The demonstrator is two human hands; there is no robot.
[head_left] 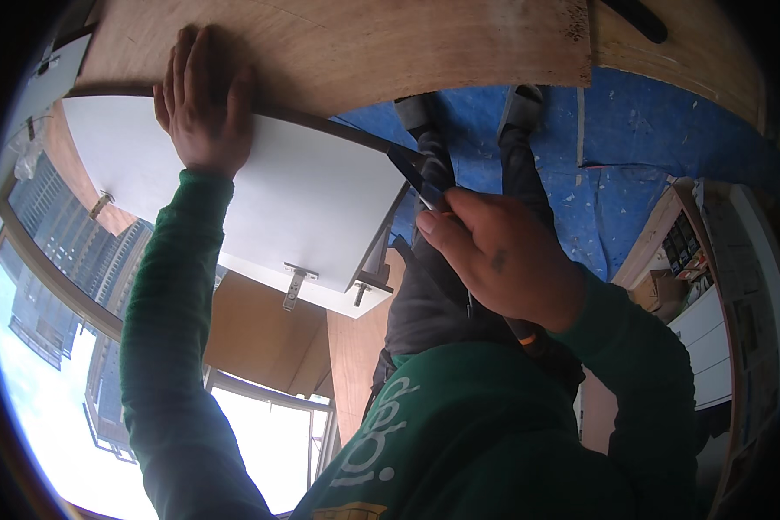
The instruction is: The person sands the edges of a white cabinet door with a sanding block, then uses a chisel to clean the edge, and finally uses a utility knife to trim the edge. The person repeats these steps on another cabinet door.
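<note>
A white cabinet door (pixel 286 195) lies under my left arm, dark along its far edge. My left hand (pixel 204 113) rests flat across that edge, fingers stretched onto the plywood sheet (pixel 364 43) beyond. In my right hand (pixel 507 256) is a slim dark hand tool (pixel 418 179), gripped with thumb and fingers. Its dark end points at the door's right corner; whether it touches there I cannot tell, nor its exact kind. Metal hinges (pixel 296 286) sit along the door's near side. Part of another white panel (pixel 360 302) shows under the right corner.
Blue sheeting (pixel 620 173) covers the floor around my feet. A dark elongated object (pixel 637 19) lies on the wood at the far right. Shelving with boxes and white drawers (pixel 702 329) stands on the right. Windows (pixel 43 373) line the left side.
</note>
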